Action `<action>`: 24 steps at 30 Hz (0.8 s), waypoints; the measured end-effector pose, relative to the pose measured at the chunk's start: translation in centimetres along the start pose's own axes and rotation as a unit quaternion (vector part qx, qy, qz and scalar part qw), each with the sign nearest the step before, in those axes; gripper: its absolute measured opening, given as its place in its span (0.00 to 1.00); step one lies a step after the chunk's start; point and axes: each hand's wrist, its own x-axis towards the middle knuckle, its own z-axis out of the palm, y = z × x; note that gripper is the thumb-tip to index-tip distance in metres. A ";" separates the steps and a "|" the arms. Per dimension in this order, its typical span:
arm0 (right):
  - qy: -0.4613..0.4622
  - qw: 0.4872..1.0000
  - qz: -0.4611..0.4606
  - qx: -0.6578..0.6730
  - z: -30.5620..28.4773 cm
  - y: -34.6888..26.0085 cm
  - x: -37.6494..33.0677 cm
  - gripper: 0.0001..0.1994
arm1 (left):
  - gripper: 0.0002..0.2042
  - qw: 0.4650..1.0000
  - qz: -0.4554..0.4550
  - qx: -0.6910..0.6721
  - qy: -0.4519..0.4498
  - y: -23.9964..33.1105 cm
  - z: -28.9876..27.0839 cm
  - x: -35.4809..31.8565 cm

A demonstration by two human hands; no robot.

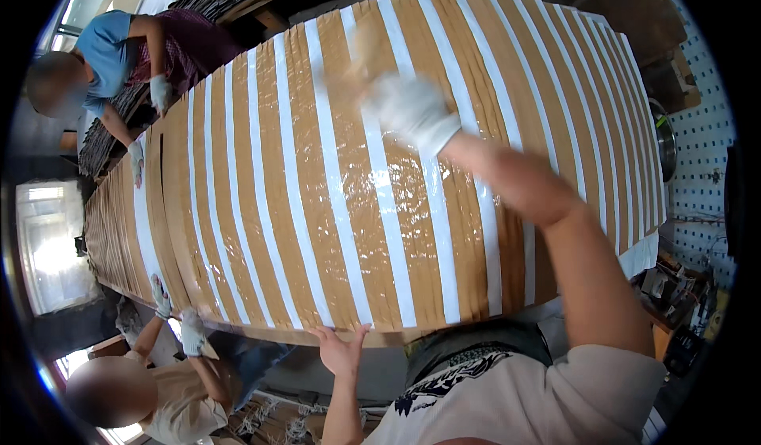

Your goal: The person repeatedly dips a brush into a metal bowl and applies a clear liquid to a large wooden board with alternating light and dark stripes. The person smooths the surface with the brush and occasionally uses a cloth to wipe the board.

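We have the striped layer [416,199] spread across most of the scene, its long axis running left to right, its brown and white bands stretching near to far with their far ends leaning left. It lies beneath our right hand and just beyond our left, a glossy shine over its middle. At the far left, a co-worker in blue [111,52] has gloved hands by its left part; at the near left, a co-worker in a pale top [186,401] has gloved hands by the near edge. Our right hand [408,112], white-gloved and blurred, is over the far middle, closed on the tan tool [365,48]. Our bare left hand [341,354] is at the near edge, thumb and fingers spread open. The tool juts from our right fist, pointing roughly far; motion blur hides its kind and whether it touches the bands.
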 end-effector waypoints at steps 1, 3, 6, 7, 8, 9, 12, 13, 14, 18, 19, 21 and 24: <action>-0.058 0.993 -0.105 0.016 3.8 -1.7 -1.5 0.26 | 0.57 1.000 0.017 0.011 0.002 0.0 0.1 0.3; -0.186 0.976 -0.092 0.060 3.2 -6.8 -5.3 0.29 | 0.56 1.000 0.013 0.014 -0.006 -0.4 0.0 0.2; -0.216 0.974 -0.024 0.058 3.6 -5.5 -6.6 0.31 | 0.56 1.000 0.014 0.017 -0.013 -0.9 0.1 0.4; -0.152 0.988 0.001 0.018 3.6 -1.9 -5.4 0.31 | 0.56 1.000 0.010 0.015 -0.017 -1.1 0.2 0.2; -0.132 0.987 0.051 -0.078 2.4 1.4 -3.9 0.30 | 0.56 1.000 0.012 0.016 -0.005 -1.0 0.4 -0.1; 0.003 0.995 0.091 -0.041 -0.1 4.9 -4.2 0.27 | 0.56 1.000 0.015 0.017 0.008 -1.1 0.4 -0.5; 0.210 0.957 0.188 -0.069 -6.8 14.4 -3.7 0.20 | 0.55 0.999 0.034 -0.008 0.023 -1.2 0.9 -0.3; 0.241 0.944 0.192 -0.115 -8.3 14.7 -3.4 0.21 | 0.55 0.999 0.039 -0.018 0.022 -1.3 1.1 -0.4; 0.240 0.943 0.199 -0.114 -8.1 14.3 -4.0 0.21 | 0.55 0.999 0.045 -0.007 0.020 -1.6 1.5 -0.3; 0.134 0.984 0.100 -0.066 -0.4 3.8 -6.5 0.23 | 0.55 0.999 0.032 0.031 -0.009 -1.7 1.1 0.4; 0.088 0.994 0.038 -0.056 3.2 0.5 -8.3 0.23 | 0.55 0.999 0.022 0.040 -0.026 -1.6 0.7 0.3; -0.036 0.998 -0.054 -0.009 6.6 -5.2 -12.4 0.23 | 0.55 0.999 0.038 0.038 -0.007 -1.7 0.5 0.1; -0.126 0.992 0.023 0.012 4.5 -5.8 -14.6 0.25 | 0.54 0.998 0.050 0.034 -0.008 -1.7 -0.3 0.0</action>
